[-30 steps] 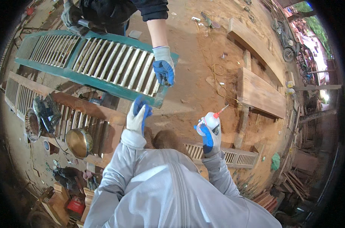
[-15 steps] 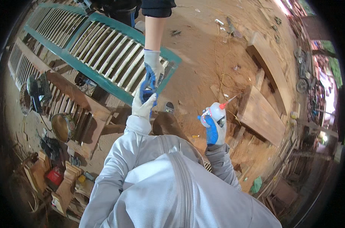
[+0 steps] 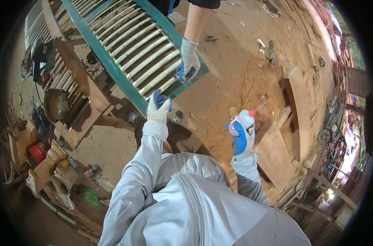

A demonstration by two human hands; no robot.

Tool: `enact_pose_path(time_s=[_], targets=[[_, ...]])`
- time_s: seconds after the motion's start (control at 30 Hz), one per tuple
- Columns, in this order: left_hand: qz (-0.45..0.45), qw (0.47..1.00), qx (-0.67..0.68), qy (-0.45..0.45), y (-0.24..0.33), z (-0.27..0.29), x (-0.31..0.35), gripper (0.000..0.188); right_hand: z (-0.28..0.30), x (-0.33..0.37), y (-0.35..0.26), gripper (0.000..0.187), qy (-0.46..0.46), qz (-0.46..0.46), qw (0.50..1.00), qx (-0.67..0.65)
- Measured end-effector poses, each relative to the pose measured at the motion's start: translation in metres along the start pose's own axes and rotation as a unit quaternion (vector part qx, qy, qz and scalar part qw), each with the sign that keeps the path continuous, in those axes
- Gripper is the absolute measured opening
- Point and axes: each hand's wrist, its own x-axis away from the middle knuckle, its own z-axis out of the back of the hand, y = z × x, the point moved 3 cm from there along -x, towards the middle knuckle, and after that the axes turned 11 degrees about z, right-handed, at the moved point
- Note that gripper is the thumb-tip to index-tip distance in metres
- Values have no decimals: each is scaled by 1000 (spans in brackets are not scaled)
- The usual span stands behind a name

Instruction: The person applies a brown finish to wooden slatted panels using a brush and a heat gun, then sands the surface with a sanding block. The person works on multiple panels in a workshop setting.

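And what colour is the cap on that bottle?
The cap is red; the head view shows it best.

The brown, dusty dirt floor (image 3: pixel 225 78) has little white scraps (image 3: pixel 260 43) on it. On the right, bright white daylight (image 3: pixel 352 148) shines near green leaves (image 3: pixel 347 43), a dark motorbike (image 3: pixel 331 119) and a long wooden pole (image 3: pixel 332 189).
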Motion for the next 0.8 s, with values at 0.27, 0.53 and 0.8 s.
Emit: enact_pose_path(time_s=[0.27, 0.53, 0.8], targets=[[-7, 999, 25, -23, 2, -61, -4, 61, -22, 1, 0, 55, -49, -25, 998, 39], [-179, 952, -224, 110, -28, -67, 2, 54, 4, -2, 2, 57, -38, -33, 997, 65], [-197, 790, -575, 85, 25, -109, -15, 48, 14, -11, 8, 59, -51, -42, 995, 69]])
